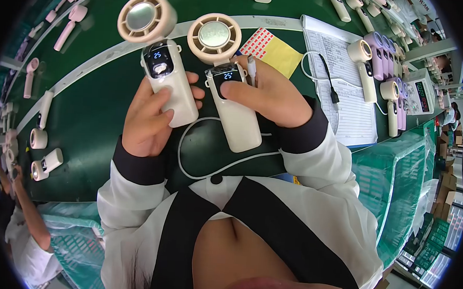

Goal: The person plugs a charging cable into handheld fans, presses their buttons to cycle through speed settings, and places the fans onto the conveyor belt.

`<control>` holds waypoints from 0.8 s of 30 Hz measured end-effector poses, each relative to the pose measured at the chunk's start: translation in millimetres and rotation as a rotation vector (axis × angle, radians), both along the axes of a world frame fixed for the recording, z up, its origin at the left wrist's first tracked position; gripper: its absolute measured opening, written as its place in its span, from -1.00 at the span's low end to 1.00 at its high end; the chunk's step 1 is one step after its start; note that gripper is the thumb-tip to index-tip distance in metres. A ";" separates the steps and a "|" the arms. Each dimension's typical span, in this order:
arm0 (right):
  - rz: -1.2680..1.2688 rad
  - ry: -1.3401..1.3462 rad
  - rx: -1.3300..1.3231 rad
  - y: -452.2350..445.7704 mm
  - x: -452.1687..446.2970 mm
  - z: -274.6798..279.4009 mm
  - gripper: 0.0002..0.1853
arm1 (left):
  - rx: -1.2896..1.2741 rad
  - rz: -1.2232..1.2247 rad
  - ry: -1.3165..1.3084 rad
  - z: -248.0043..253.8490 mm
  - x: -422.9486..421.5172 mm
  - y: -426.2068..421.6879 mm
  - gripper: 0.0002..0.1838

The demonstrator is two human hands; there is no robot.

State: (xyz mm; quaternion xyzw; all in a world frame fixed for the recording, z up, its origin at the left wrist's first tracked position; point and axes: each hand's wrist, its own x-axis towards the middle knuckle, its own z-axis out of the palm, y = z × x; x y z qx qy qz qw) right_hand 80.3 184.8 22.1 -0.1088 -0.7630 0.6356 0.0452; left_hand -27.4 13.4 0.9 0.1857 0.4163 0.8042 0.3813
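My left hand [150, 116] is closed around a cream handheld fan [174, 92], its round head tilted up and left and its dark display lit with "25". My right hand [273, 92] grips a second cream handheld fan [238, 118], the thumb lying on its display, which also reads "25". A white cable plug [252, 67] sticks up between the fingers of that same hand. The white cable [198, 175] loops over the green table below the two fans. Both fans are held slightly apart, above the table.
Red-and-white label sheet [259, 44] with yellow backing lies behind my right hand, beside printed forms [350, 119] and a black-tipped cable [334, 95]. Cream and purple fans [375, 52] stand near a digital meter [420, 97]. Green crates [392, 179] flank me; a co-worker [28, 233] sits left.
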 end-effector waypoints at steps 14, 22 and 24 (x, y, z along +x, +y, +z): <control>-0.038 0.072 -0.005 -6.9 -1.2 2.7 -0.52 | -0.008 0.029 0.159 -2.1 6.6 -7.6 -0.41; -0.047 0.100 -0.048 -9.4 -0.1 6.0 -0.54 | 0.016 0.005 0.187 -3.3 7.6 -8.7 -0.38; -0.045 0.086 -0.034 -9.7 0.3 7.7 -0.56 | 0.007 0.013 0.175 -2.9 7.5 -8.7 -0.36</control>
